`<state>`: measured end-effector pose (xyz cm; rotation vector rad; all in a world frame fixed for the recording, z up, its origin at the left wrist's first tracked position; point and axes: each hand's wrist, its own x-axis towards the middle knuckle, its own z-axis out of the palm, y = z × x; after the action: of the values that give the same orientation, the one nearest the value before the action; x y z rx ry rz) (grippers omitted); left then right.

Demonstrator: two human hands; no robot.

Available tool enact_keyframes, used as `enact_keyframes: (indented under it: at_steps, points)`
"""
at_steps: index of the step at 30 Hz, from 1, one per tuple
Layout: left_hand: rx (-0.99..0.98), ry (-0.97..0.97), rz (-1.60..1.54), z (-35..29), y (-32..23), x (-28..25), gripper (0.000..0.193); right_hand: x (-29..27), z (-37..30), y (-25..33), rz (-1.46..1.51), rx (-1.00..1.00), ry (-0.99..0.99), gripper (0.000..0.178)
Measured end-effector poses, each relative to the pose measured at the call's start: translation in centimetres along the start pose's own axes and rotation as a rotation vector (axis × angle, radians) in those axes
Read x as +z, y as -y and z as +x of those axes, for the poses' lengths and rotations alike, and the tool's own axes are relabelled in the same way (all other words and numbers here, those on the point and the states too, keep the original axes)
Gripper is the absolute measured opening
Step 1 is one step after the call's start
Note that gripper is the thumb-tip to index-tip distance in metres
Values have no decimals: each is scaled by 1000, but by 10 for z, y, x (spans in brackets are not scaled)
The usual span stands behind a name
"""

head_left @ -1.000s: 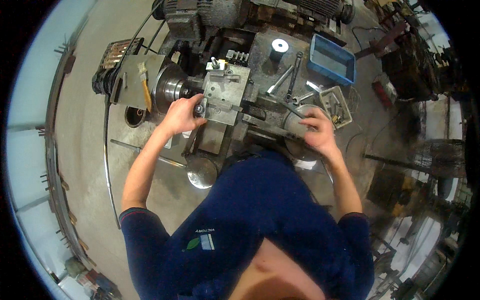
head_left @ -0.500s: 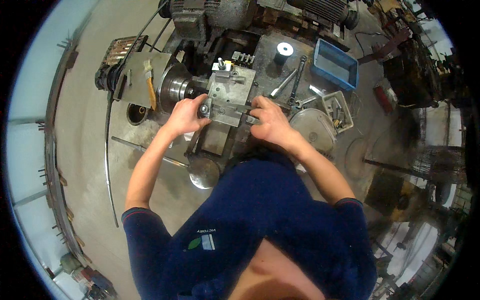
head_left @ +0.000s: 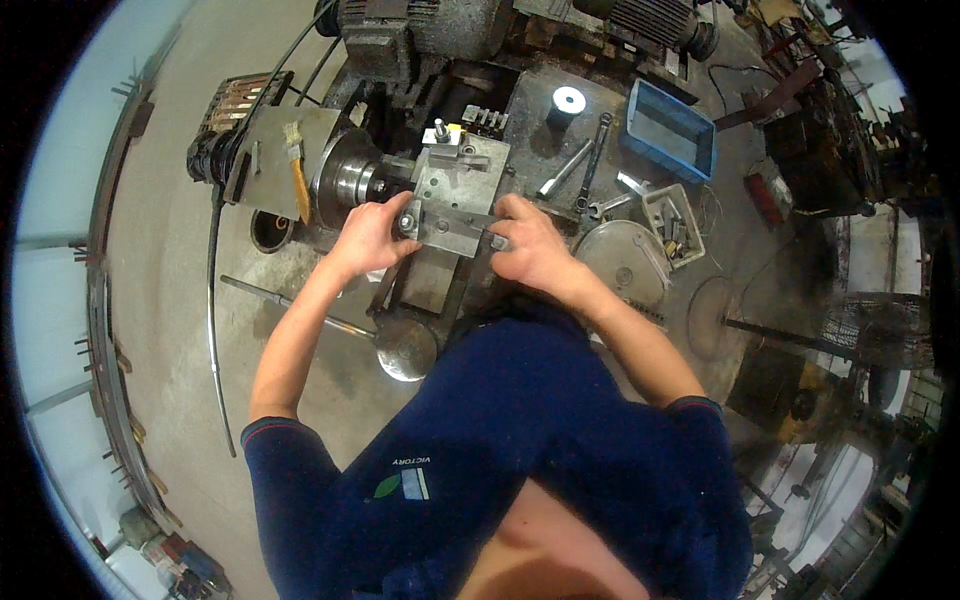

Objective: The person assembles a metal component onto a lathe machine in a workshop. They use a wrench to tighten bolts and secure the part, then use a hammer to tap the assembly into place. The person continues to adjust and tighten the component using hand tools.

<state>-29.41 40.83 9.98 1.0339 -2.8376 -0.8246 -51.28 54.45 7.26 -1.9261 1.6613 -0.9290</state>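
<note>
A grey rectangular metal block [head_left: 447, 230] lies across the near part of the machine's flat slide plate [head_left: 478, 186], with a bolt head [head_left: 406, 222] at its left end. My left hand [head_left: 368, 238] grips that left end, fingers on the far side and thumb on the near side. At the other end my right hand [head_left: 540, 248] is closed around the block's right end, thumb nearest me. The right fingertips are partly hidden. Left of the plate is the lathe's round chuck [head_left: 352, 182], close to my left fingers.
A wood-handled brush [head_left: 300, 180] lies on the headstock. To the right are a spool [head_left: 568, 104], wrenches [head_left: 596, 160], a blue tray [head_left: 672, 132], a round metal disc [head_left: 622, 262] and a small parts bin [head_left: 660, 212]. A long rod [head_left: 290, 300] sticks out at left.
My right hand has shifted slightly left, closer in on the block's right end. The block sits a little nearer to me. My left hand keeps its hold.
</note>
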Motion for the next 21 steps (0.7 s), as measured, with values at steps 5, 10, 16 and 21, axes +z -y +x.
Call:
enact_keyframes:
  at_steps: [5, 10, 16, 21]
  points:
    - [32, -36, -15, -1, 5, 3, 65, 9, 3, 4, 10, 27, -2, 27]
    - [25, -18, -13, 0, 2, 1, 65, 20, 2, 8, -17, 32, -18, 37]
    - [44, 29, 39, 1, -2, -5, 63, 27, 1, 10, -5, 19, -26, 37]
    - [73, 19, 23, 4, 3, -3, 67, 32, 2, 10, 2, 44, -29, 28]
